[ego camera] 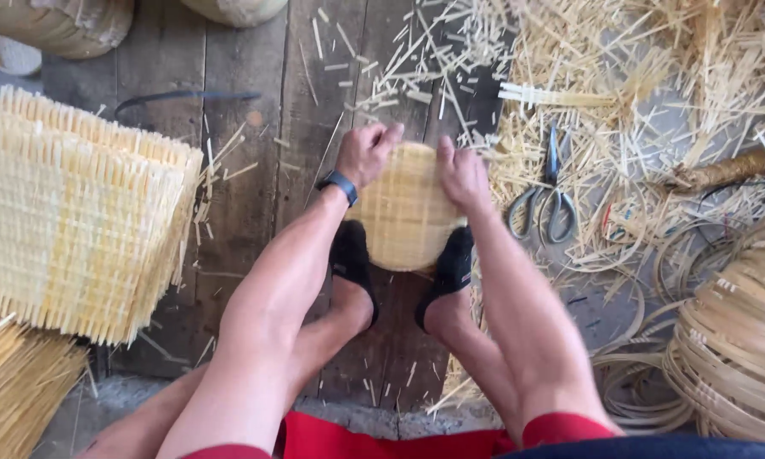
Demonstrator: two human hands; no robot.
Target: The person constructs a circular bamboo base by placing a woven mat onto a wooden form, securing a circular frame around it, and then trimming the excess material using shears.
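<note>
- Left hand (367, 153) curled over the upper left edge of a round woven mat (406, 208), fingers bent onto its rim, gripping it.
- Right hand (462, 176) pressed against the upper right edge of the same mat, fingers folded over the rim, gripping too.
- Dark band (339, 184) strapped around the left wrist.
- Mat held upright-tilted between both hands, lower edge wedged between 2 feet in black socks (352, 259), above dark wooden floor planks (255, 212).
- Just right of the mat, scissors (547, 197) lying flat on loose straw scraps (620, 102), handles toward the viewer, well clear of the right hand.
- Farther right, a stack of bent hoops (735, 340), nested 1 inside another; nothing visible inside them.
- At far left, a pile of square woven panels (68, 221) with frayed ends, leaning over a bundle of thin strips (13, 382).
- At the top left corner, part of a woven basket (59, 25); contents cannot be told from this angle.
- Red cloth (382, 438) at the bottom edge, between the knees.
</note>
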